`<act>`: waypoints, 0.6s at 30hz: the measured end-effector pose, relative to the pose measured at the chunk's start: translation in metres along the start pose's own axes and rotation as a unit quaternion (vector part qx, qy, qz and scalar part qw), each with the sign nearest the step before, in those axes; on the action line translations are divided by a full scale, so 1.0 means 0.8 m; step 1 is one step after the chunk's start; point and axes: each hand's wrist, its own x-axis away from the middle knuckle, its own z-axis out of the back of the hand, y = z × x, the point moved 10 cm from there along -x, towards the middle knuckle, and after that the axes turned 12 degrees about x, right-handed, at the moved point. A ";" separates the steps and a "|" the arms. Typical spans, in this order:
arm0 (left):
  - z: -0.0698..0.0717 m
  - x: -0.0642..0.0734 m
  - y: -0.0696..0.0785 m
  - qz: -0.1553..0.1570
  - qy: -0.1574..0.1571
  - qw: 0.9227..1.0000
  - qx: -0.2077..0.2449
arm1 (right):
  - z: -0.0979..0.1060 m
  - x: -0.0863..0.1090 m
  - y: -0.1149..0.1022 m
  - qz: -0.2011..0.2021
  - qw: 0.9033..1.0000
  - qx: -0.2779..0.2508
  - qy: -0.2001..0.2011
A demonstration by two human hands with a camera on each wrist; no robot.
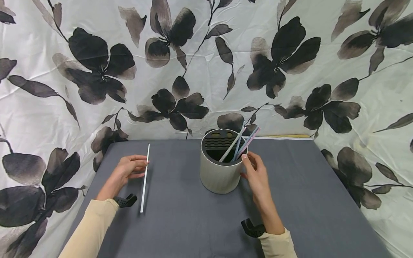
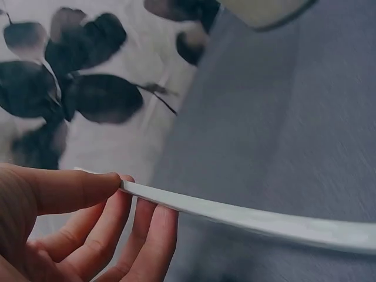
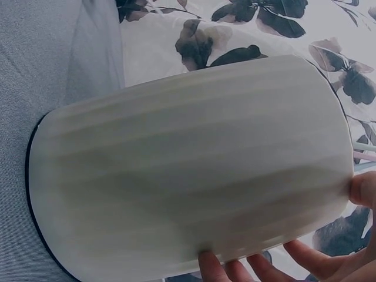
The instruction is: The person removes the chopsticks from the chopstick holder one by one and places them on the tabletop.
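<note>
Between thumb and fingertips my left hand (image 1: 129,168) pinches a thin white straw (image 1: 145,184), which stretches lengthwise above the left part of the table. In the left wrist view the straw (image 2: 247,216) crosses from the fingertips to the right edge. My right hand (image 1: 260,181) grips the right side of a round, ribbed off-white utensil holder (image 1: 217,175), thumb at its rim and fingers along its wall. The holder's dark top has wavy slots and an open section, where several pale, blue and pink straws (image 1: 249,142) lean right. The right wrist view is mostly filled by the holder's wall (image 3: 188,176).
A grey cloth covers the table (image 1: 180,222). Behind and beside it hangs a white fabric (image 1: 226,64) with dark flowers. Along the back edge, right of the holder, runs a thin yellowish strip (image 1: 287,135). Each wrist wears a black band (image 1: 253,229).
</note>
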 end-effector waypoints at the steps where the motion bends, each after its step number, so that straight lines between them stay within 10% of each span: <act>1: 0.004 -0.003 -0.006 0.004 0.007 1.000 -0.001 | 0.001 0.000 -0.001 0.000 1.000 0.000 0.001; 18: 0.025 -0.007 -0.044 -0.069 0.081 0.988 -0.108 | 0.000 0.001 0.001 0.009 1.000 -0.008 0.003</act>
